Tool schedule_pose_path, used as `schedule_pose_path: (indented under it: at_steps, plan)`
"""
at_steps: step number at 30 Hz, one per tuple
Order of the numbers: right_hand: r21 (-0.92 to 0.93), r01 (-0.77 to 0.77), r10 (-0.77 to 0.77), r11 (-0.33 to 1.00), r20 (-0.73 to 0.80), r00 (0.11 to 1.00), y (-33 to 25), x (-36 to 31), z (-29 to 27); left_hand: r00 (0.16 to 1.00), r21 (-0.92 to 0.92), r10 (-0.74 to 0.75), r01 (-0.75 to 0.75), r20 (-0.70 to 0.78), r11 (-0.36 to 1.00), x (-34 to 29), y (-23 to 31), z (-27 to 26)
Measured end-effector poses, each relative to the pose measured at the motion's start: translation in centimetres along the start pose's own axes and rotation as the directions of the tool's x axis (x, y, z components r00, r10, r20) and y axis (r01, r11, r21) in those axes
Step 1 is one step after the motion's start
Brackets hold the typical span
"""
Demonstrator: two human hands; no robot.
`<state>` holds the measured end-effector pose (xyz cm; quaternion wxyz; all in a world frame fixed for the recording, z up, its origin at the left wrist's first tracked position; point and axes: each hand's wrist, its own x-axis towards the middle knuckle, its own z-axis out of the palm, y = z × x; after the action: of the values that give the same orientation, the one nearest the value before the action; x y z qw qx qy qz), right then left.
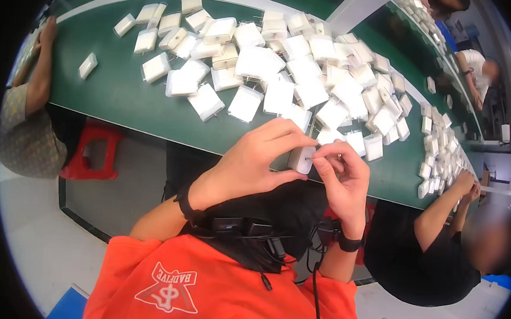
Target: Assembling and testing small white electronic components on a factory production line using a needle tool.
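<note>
Between the thumb and fingers of my left hand point(258, 157) is a small white boxy block point(300, 161), held at the table's near edge with one end face turned toward my right hand. The thumb and forefinger of my right hand point(346, 175) are pinched together at that face. A thin dark bit shows at their tips, too small to name. Just beyond my hands lies a large heap of similar white blocks point(278, 96), many with clear film-like edges and some with thin pins sticking out.
The green table point(113, 95) curves across, with one lone block point(88, 65) at the left. A person in black point(423, 246) works at another pile of blocks point(440, 150) on the right. Another person's arm point(40, 70) is at the far left, near a red stool point(95, 150).
</note>
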<state>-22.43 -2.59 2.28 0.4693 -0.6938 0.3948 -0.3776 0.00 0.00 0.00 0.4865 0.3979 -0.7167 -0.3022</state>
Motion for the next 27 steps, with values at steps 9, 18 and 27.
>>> schedule_pose_path:
  at_steps: [9, 18, 27]
  plan:
    - [-0.021, 0.034, -0.034, 0.999, -0.002, 0.999, -0.7, 0.1, 0.2, 1.000, -0.010, -0.015, 0.015, 0.009, 1.000, 0.1, 0.0, -0.3]
    - [-0.292, 0.053, -0.082, 0.955, -0.087, 0.993, -2.6, 0.3, 1.6, 0.999, -0.034, -0.029, 0.030, 0.038, 0.999, -0.2, 0.0, 0.0]
    - [-0.269, -0.095, 0.067, 0.958, -0.112, 0.991, -3.0, 0.3, 1.1, 0.999, -0.044, -0.042, 0.042, 0.002, 0.998, 0.1, 0.5, 0.2]
